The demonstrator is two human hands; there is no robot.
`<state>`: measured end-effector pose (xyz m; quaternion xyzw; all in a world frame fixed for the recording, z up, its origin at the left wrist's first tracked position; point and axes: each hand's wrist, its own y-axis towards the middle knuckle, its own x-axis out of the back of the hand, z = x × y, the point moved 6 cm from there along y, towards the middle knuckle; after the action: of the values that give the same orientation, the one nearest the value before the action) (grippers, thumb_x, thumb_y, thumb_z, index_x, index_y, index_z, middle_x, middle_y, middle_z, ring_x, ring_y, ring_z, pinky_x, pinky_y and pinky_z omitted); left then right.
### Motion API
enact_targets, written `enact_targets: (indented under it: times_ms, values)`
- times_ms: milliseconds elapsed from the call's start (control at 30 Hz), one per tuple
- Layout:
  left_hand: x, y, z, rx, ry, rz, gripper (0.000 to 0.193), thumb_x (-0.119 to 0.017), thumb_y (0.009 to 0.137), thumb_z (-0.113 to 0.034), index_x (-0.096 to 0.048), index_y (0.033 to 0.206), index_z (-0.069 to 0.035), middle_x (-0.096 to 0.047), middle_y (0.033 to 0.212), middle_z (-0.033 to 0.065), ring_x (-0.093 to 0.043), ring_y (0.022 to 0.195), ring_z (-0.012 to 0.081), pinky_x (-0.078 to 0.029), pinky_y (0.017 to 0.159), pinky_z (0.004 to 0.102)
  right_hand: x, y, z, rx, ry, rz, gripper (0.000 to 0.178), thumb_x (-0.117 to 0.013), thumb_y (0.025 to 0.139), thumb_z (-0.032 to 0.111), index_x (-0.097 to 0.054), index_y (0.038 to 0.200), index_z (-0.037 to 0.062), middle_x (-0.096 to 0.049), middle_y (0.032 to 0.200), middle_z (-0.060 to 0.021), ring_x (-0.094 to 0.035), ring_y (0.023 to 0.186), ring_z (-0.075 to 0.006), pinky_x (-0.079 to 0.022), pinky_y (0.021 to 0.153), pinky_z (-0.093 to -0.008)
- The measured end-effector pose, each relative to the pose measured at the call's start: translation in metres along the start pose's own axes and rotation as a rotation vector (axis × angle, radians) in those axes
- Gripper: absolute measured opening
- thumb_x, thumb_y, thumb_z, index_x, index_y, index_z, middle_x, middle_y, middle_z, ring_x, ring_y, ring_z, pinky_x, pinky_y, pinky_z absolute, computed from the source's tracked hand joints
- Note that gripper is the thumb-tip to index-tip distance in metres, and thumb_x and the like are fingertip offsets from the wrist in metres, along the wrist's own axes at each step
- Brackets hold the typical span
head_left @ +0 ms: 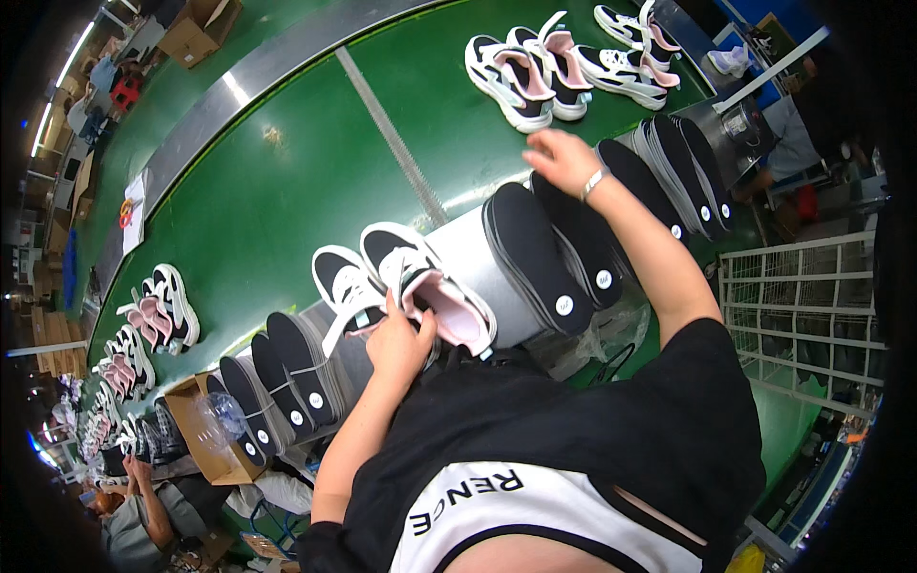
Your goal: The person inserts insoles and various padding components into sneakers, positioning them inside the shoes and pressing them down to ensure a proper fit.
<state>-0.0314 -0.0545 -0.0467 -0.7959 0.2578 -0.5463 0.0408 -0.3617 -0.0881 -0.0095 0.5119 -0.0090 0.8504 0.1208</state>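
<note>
A pair of black and white sneakers with pink lining stands at the near belt edge, in front of my body. My left hand (399, 346) grips the collar of the right sneaker (454, 310), its thumb inside the opening. Against it rests the left sneaker (342, 275), partly covered by my fingers. My right hand (565, 160) is raised over a stack of black insoles (535, 253), fingers apart and slightly curled, holding nothing. Just beyond it stand a sneaker (511, 81) and several more like it.
More insole stacks (683, 172) line the near edge on the right, with tied insole bundles (306, 368) on the left. Sneakers (172, 306) sit along the green belt (277, 181). An open carton (205, 435) and a co-worker's hands (138, 468) are lower left; a white wire rack (798, 315) stands right.
</note>
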Motion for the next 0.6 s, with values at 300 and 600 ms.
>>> enact_targets:
  times_ms: [300,600]
  values:
    - [0.024,-0.052,0.035,-0.211,-0.264,-0.025,0.019,-0.059,0.075,-0.018,-0.057,0.081,0.000,-0.057,0.073,0.0110,-0.056,0.064,0.0227,-0.043,0.057,0.0312,-0.051,-0.133,0.056,-0.318,-0.474,0.111,0.052,-0.062,0.064,0.048,-0.048,0.089,0.0046,-0.050,0.092,-0.0141,-0.053,0.083,-0.0307,-0.047,0.062,-0.0416]
    - [0.040,-0.014,0.058,-0.525,-0.439,-0.607,0.043,-0.066,0.067,-0.019,-0.051,0.103,-0.001,-0.055,0.100,0.0150,-0.052,0.091,0.0290,-0.039,0.082,0.0360,-0.051,-0.135,0.054,-0.347,-0.360,0.031,0.041,-0.067,0.063,0.037,-0.054,0.089,0.0072,-0.055,0.093,-0.0112,-0.053,0.087,-0.0289,-0.042,0.074,-0.0383]
